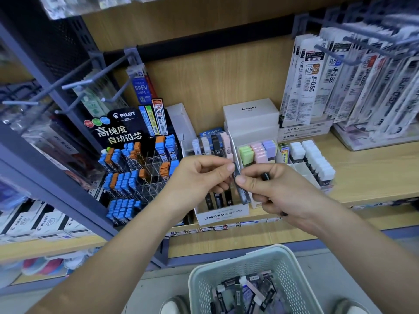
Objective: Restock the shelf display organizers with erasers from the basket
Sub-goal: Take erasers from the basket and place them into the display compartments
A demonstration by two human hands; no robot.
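1. Hands. I see both hands raised in front of the shelf (pixel 367 168), meeting just above the MONO box (pixel 223 215).
   - Left hand (pixel 199 177): fingers curled, thumb and forefinger pinching the top end of one eraser (pixel 243 193).
   - Right hand (pixel 281 193): thumb pressed on the same eraser near its middle, the other fingers curled behind it. A second dark piece (pixel 265 177) sticks up between the right fingers. I cannot tell what it is.

2. Eraser. A slim dark stick, held nearly upright with its lower end tilted to the right. It touches both hands and hangs in front of the MONO box, whose open top holds more dark sticks.

3. Basket (pixel 229 261). Pale perforated plastic, at the bottom edge of view below the hands. A loose heap of sticks (pixel 244 293), dark, grey and white, lies inside. Two shoes (pixel 174 305) flank it.

4. Organizers.
   - Clear rack (pixel 210 143), behind the left hand: upright white, black and pink sticks.
   - Pastel tray (pixel 258 150), just right of the rack: green, pink and lilac blocks in rows.
   - Divided tray (pixel 315 162), further right: white-capped dark sticks.

5. Surroundings. A PILOT stand (pixel 136 159) of blue and orange cases occupies the left. Refill packs (pixel 317 82) hang from hooks at upper right.
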